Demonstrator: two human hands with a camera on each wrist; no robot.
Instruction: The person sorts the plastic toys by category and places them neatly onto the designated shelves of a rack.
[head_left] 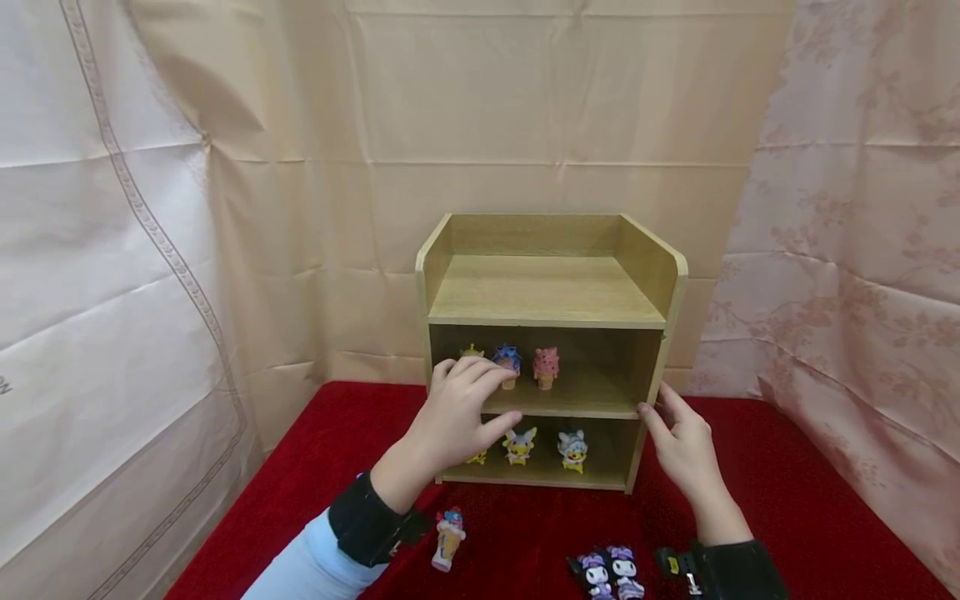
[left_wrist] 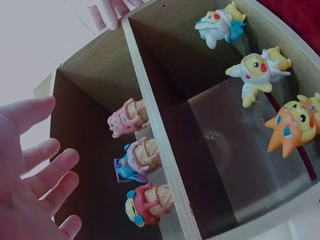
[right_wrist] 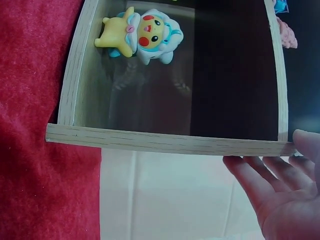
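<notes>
A wooden shelf unit (head_left: pixel 551 287) faces me. My left hand (head_left: pixel 459 408) hovers at the left front of its middle compartment, fingers spread and holding nothing. Behind it stand three ice-cream-cone figurines: one with a yellow top (head_left: pixel 472 351), a blue one (head_left: pixel 507 357) and a pink one (head_left: pixel 546 365). My right hand (head_left: pixel 686 442) grips the right side panel (right_wrist: pixel 165 142), thumb at the front edge and fingers against the outer face. In the lower compartment are three yellow costumed figurines, one in orange (left_wrist: pixel 292 127), one in white (left_wrist: pixel 257 72) and one in white and blue (left_wrist: pixel 220 25).
On the red cloth (head_left: pixel 510 517) in front of the unit lies another cone figurine (head_left: pixel 450 537). Two black-and-purple figurines (head_left: pixel 624 571) lie side by side at the near edge of view. Beige curtain (head_left: pixel 465 100) hangs behind, with patterned fabric (head_left: pixel 847 250) at right.
</notes>
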